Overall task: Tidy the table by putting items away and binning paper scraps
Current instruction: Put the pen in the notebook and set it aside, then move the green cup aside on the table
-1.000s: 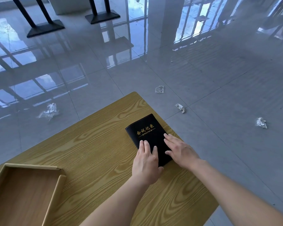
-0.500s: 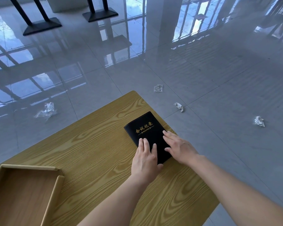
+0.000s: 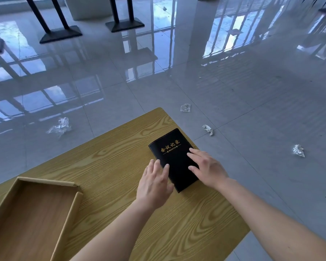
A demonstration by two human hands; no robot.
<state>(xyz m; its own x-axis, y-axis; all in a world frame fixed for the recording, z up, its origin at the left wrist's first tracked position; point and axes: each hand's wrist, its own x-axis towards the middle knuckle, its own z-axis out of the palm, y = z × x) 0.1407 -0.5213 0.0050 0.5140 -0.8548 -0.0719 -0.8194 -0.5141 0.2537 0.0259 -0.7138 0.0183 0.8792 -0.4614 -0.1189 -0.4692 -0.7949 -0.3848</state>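
1. Floor [image 3: 233,91] fills most of what I see: glossy grey tiles mirroring window light, with two black stand bases [image 3: 60,33] at the far left.
2. Wood-grain surface [image 3: 120,157] runs from my near left to a corner at the far right, its yellow top bare around the things named below.
3. Cardboard tray [image 3: 64,219], shallow and open-topped, sits at my near left on the surface, well apart from the notebook.
4. Black notebook [image 3: 174,159] lies flat and closed near the surface's right edge. Its long axis runs diagonally, from the near-right corner by my wrist up to the far left; the gold title reads across the far half, slanting up to the right, so the top of the cover points away from me.
5. My left hand [image 3: 153,183] lies palm down, fingers [image 3: 165,169] spread and released, tips resting on the notebook's near-left edge while the palm is over the wood.
6. My right hand [image 3: 208,169] lies palm down too, fingers [image 3: 193,157] stretched flat on the cover's right side, gripping nothing.
7. Crumpled scraps lie on the floor: a clear wrapper [image 3: 59,126] beyond the left edge, a small wad [image 3: 185,107] just past the far corner, another [image 3: 207,129] right of the notebook, and one [image 3: 298,150] farther right.
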